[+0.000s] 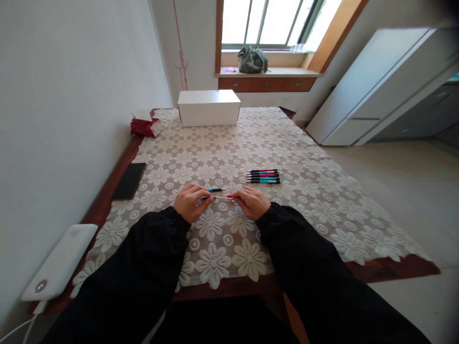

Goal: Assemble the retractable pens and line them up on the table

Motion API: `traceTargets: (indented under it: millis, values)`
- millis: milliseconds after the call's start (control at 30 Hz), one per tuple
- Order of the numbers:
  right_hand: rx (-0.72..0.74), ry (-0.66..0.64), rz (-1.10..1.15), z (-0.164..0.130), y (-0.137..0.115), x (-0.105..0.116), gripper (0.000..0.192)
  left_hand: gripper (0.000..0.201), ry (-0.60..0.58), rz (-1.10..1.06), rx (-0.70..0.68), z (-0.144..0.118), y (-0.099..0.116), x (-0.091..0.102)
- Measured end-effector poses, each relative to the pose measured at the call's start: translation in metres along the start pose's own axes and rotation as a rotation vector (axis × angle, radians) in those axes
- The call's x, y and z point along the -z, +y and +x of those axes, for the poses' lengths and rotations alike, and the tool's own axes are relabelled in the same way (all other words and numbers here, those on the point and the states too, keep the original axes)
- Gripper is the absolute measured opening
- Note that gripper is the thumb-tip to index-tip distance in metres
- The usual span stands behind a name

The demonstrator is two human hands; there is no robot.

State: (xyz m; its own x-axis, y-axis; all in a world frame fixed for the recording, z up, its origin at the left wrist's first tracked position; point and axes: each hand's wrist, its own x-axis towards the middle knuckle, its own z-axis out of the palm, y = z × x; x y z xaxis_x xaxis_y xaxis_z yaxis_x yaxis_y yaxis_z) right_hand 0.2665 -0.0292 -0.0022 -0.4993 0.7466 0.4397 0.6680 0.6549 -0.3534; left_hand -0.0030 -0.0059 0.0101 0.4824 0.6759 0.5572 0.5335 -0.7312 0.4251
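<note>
I pinch a thin pen refill (pixel 219 197) between both hands at the middle of the frame, my left hand (pixel 191 201) on its left end, my right hand (pixel 253 202) on its pink end. It lies left-to-right above the worktop (pixel 304 200). A teal pen piece (pixel 216 190) lies just above it, nearer my left hand.

This is a room in a home: a wooden table (pixel 394 267) under a lace flower tablecloth (pixel 251 143), a tissue pack (pixel 145 125), a bag (pixel 252 60) on the sunny windowsill (pixel 267 72), a white cabinet (pixel 376 86), tiled floor (pixel 412 181).
</note>
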Motion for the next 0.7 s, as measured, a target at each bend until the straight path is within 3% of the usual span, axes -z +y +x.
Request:
traceTargets:
  millis: [233,500,700]
  values:
    - [-0.006,0.013,-0.005,-0.001,0.000,-0.001,0.017,0.016,-0.008,-0.032,0.086,-0.001,-0.003,-0.002]
    - [-0.020,0.069,-0.033,-0.001,-0.001,0.001,0.017,0.017,-0.157,0.136,0.093,-0.004,-0.008,-0.006]
    - [-0.030,0.056,-0.059,-0.001,0.001,0.001,0.015,0.013,-0.163,0.141,0.141,-0.004,-0.011,-0.006]
